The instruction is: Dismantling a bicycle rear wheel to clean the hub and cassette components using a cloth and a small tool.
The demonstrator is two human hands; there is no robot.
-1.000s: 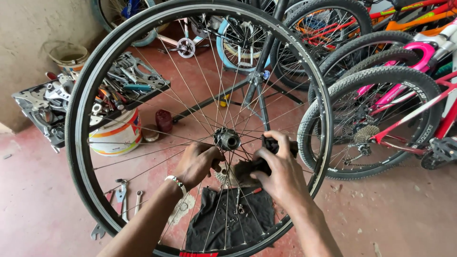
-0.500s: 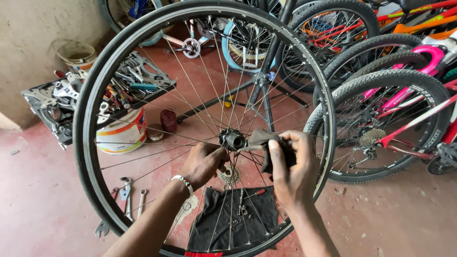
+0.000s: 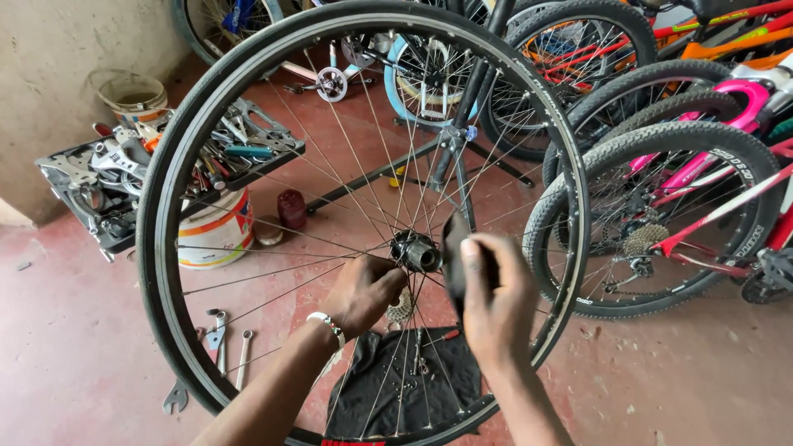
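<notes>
Gripping the hub (image 3: 415, 251), left hand (image 3: 368, 291) closes; right hand (image 3: 496, 301) pinches a black tool (image 3: 453, 252) beside it.

Centre: bicycle wheel (image 3: 248, 99), hub (image 3: 415, 251) between left hand (image 3: 368, 291) and right hand (image 3: 496, 297).
Left: tool tray (image 3: 124, 177) on bucket (image 3: 216, 231).
Right: bicycles (image 3: 677, 206).
Bottom: cloth (image 3: 405, 388) behind spokes.

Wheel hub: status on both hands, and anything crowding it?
Left hand gripping hub side. Right hand holds dark flat piece beside hub. Spokes all around; black cloth with small parts on floor below.
</notes>
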